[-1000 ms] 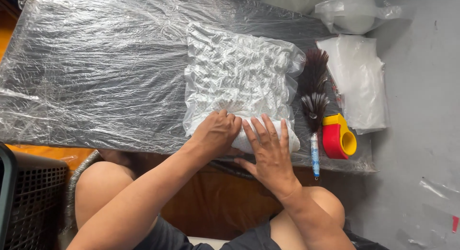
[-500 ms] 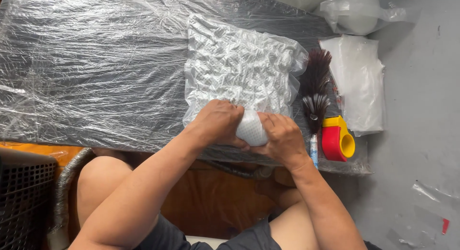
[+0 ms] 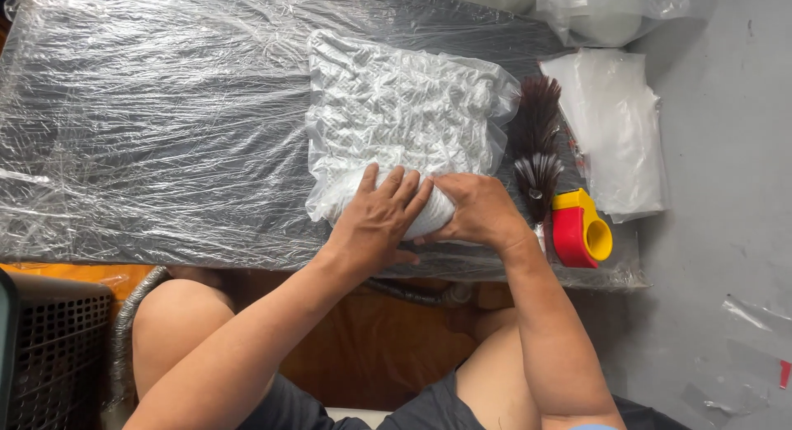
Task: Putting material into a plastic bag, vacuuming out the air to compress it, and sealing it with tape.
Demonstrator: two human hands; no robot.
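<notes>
A clear plastic bag of white textured fabric (image 3: pixel 404 108) lies on a dark table covered in plastic wrap (image 3: pixel 157 125). Its near edge is rolled up into a white roll (image 3: pixel 433 218). My left hand (image 3: pixel 381 214) lies over the roll's left part with fingers spread. My right hand (image 3: pixel 476 209) grips the roll's right end. Both hands press on the same rolled edge at the table's front.
Two dark bristle brushes (image 3: pixel 536 145) lie right of the bag. A red and yellow tape dispenser (image 3: pixel 580 230) sits at the table's front right. White plastic bags (image 3: pixel 615 125) rest on the grey floor at right. A black mesh crate (image 3: pixel 49 347) stands at lower left.
The bag's near edge has been rolled further up. My left hand has opened flat over the roll and my right hand has shifted to its right end.
</notes>
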